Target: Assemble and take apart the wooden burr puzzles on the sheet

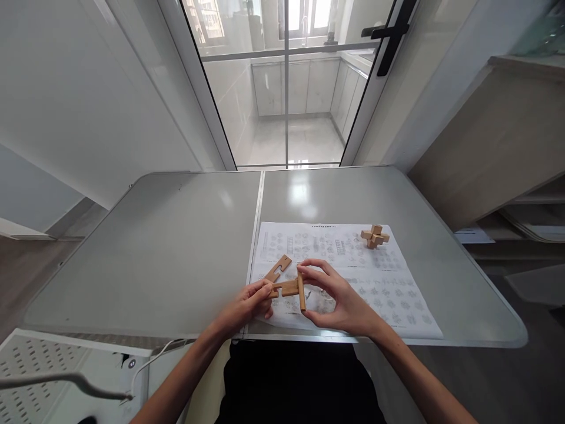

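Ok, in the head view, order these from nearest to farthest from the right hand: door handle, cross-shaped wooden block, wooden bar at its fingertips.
1. Wooden bar: held in the right hand.
2. Cross-shaped wooden block: far right of the printed sheet.
3. Door handle: beyond the table, upper right.

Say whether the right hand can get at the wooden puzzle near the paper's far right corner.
Probably yes, once the right hand lets go of the wooden bar: only flat paper seems to lie between hand and puzzle.
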`<state>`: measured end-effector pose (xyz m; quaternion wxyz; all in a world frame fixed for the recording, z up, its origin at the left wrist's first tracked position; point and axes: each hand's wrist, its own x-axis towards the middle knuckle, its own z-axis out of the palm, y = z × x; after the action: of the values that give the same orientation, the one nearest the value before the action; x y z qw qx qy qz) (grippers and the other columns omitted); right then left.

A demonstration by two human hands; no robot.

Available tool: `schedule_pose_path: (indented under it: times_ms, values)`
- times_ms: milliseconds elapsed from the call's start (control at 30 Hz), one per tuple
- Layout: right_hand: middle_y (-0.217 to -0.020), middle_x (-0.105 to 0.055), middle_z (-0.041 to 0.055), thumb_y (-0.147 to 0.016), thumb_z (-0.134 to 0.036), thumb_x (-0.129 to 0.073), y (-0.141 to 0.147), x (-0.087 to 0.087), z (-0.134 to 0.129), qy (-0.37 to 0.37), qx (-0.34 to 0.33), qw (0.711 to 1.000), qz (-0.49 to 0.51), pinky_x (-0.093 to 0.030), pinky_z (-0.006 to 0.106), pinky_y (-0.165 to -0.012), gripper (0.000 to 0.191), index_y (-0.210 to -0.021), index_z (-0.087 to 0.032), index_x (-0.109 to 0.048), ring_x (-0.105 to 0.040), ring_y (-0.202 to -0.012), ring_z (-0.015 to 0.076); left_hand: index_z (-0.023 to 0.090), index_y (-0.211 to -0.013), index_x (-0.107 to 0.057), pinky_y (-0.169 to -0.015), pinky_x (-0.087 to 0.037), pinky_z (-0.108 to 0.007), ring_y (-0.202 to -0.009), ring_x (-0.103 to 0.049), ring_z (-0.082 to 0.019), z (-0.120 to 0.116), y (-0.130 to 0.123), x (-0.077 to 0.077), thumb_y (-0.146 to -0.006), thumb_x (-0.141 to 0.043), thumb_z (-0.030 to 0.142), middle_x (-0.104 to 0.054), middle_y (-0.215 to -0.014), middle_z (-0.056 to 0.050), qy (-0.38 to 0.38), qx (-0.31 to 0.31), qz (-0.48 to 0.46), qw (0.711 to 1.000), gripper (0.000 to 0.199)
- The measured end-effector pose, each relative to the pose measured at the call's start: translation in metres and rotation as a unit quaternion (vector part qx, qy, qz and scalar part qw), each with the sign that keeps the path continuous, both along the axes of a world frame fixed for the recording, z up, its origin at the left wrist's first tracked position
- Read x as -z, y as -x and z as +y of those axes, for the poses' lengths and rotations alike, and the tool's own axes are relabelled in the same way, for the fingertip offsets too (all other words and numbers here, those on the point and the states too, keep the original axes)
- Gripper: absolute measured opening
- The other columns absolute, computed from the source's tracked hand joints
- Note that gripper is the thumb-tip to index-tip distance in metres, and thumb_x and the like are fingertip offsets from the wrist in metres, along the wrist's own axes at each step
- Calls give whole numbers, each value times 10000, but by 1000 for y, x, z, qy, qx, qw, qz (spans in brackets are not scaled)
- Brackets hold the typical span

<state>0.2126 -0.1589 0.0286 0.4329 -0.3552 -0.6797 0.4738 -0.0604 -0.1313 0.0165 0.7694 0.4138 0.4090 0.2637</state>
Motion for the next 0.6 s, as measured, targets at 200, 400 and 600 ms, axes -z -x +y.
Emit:
schedule_pose_path:
  times_ms: [200, 400, 600]
  values:
    - [-1521, -526, 93, -860, -203, -833, -5, -3, 8, -6, -31, 999, 12, -569, 505, -1199, 761, -1572, -334, -596, -657, -1358, 298, 174, -915, -627, -674, -445, -275, -609, -274, -96, -2, 0, 1, -948, -770, 579, -306, -684, 79, 2, 0, 2, 1000, 431]
    - [-1524, -518, 101, -855, -163, -812, -5, -4, 12, -35, -35, 999, -8, -593, 509, -1165, 760, -1565, -336, -600, -644, -1364, 307, 183, -934, -604, -669, -445, -275, -606, -265, -95, -3, -2, 1, -951, -773, 572, -313, -684, 81, 5, -18, -4, 1000, 425]
    - [-1544, -514, 97, -849, -183, -824, -5, -5, 16, -44, -38, 998, -31, -595, 530, -1158, 816, -1600, -363, -560, -669, -1324, 313, 194, -912, -571, -652, -435, -270, -586, -229, -89, -3, -1, 1, -957, -766, 577, -262, -664, 98, 6, -18, -12, 1000, 431]
